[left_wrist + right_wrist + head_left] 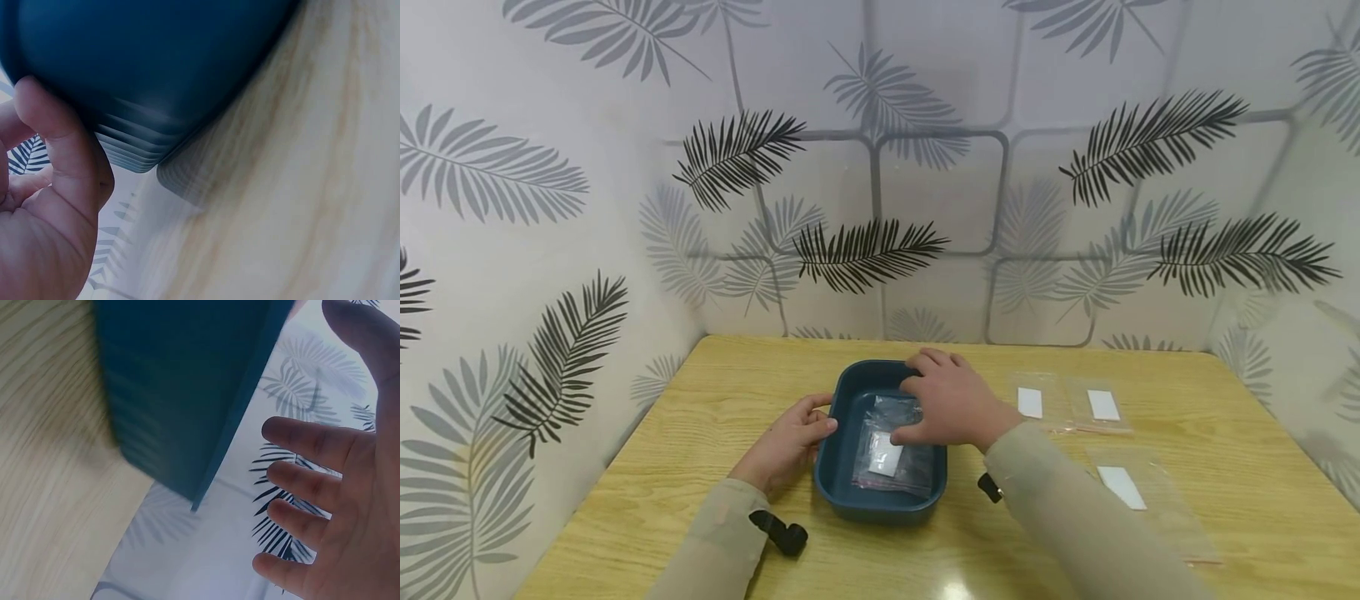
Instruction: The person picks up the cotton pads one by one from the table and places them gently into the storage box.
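Note:
A dark blue plastic bin (880, 510) sits on the wooden table. At its left side my left hand (790, 437) holds the wall, thumb near the rim; the left wrist view shows the thumb tip against the blue bin (156, 56). Inside the bin lie clear zip bags (913, 467) with a white label (885, 455). Above the bin's right part hovers my right hand (955, 400), which covers some of the far right rim. In the right wrist view the right hand (350, 494) has its fingers spread, apart from the bin (181, 387), with nothing in its grasp.
To the right, two small clear bags with white labels (1029, 402) (1103, 405) lie side by side near the back. A larger clear bag (1172, 508) with a white label lies closer in. Behind the table (715, 375) rises a leaf-patterned wall (925, 192).

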Demonstrator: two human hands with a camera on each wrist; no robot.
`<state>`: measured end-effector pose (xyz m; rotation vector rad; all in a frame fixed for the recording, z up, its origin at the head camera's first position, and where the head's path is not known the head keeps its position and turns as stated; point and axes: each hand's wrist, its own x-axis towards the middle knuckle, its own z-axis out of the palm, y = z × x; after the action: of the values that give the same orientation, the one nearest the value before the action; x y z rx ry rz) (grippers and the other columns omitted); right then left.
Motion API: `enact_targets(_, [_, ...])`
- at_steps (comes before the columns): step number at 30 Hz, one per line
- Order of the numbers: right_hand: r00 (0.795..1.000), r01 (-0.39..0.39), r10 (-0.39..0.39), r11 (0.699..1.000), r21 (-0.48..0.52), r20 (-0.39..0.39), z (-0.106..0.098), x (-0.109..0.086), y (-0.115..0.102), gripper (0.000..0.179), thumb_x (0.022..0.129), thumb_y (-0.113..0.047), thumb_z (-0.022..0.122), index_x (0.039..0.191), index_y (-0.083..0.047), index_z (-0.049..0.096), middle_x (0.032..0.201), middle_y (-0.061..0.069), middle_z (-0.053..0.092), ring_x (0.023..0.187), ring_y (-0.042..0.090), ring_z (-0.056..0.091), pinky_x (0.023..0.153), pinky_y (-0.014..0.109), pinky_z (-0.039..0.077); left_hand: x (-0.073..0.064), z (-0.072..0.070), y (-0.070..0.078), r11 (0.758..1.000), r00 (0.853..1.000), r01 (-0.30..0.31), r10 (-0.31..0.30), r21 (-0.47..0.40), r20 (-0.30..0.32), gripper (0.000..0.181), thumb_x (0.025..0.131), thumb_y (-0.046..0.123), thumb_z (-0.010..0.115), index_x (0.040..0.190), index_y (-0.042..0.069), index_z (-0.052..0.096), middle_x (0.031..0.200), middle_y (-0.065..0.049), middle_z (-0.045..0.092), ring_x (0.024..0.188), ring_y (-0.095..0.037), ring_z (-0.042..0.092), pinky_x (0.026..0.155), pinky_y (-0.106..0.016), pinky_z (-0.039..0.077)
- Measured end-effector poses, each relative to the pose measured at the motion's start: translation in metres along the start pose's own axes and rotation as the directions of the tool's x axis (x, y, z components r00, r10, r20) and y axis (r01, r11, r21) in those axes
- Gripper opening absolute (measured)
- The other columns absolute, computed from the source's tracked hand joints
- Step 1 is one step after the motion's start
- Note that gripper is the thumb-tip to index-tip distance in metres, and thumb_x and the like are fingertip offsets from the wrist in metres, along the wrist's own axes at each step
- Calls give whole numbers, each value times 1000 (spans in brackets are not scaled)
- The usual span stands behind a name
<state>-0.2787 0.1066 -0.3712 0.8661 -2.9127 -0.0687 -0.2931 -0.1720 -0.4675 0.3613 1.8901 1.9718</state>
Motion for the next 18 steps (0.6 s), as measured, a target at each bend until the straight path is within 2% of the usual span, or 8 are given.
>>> enact_targets(8, [1000, -15, 15, 998, 65, 5, 3, -7, 17, 79, 81, -74, 66, 135, -16, 66, 150, 11, 46, 143, 35, 33, 112, 60, 31, -1, 1, 1, 1000, 1000, -4, 4, -2, 9, 55, 106, 12, 54, 154, 4, 30, 101, -10, 54, 76, -17, 60, 62, -28, 53])
enact_targets(18, [999, -17, 21, 989, 145, -26, 10, -23, 48, 78, 83, -68, 69, 140, -16, 61, 154, 14, 41, 147, 39, 26, 114, 64, 22, -2, 2, 2, 1000, 1000, 0, 0, -18, 14, 55, 106, 12, 54, 155, 5, 29, 101, -9, 53, 75, -17, 58, 62, -29, 53])
